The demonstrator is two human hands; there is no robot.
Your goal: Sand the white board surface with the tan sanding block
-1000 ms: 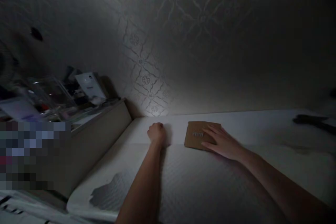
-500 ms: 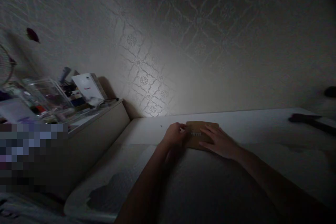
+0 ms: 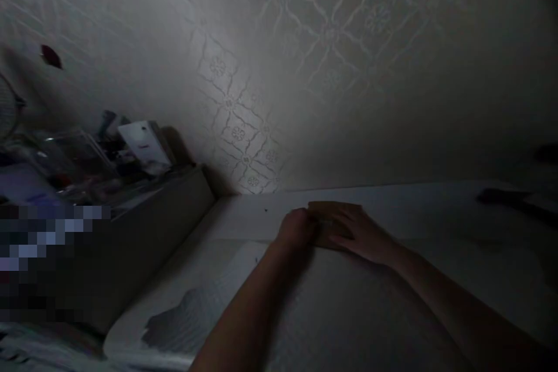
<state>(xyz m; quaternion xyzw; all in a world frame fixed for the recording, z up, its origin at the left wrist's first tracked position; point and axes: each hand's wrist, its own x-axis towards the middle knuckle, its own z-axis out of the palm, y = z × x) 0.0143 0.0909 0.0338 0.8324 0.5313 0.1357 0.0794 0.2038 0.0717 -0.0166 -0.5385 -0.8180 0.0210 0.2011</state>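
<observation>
A flat brown piece point(image 3: 323, 238), like card or a small notebook, lies on the white table; small pale marks show near its middle. My right hand point(image 3: 364, 235) rests on its right half with fingers spread. Over the left part, my left hand point(image 3: 297, 228) is closed with its fingers curled under. What those fingers hold, if anything, is hidden, and the dim light blurs the detail.
The white table point(image 3: 244, 216) runs along a patterned wall, with a grey patch point(image 3: 183, 322) at its front left. A cabinet point(image 3: 170, 226) at left bears a white box point(image 3: 146, 144) and a clear plastic case point(image 3: 78, 154). A dark long object point(image 3: 501, 196) lies at right.
My left hand has moved slightly right over the brown piece and turned, its fingers now curled over the marks. The right hand stays almost where it was. The light on the table has shifted.
</observation>
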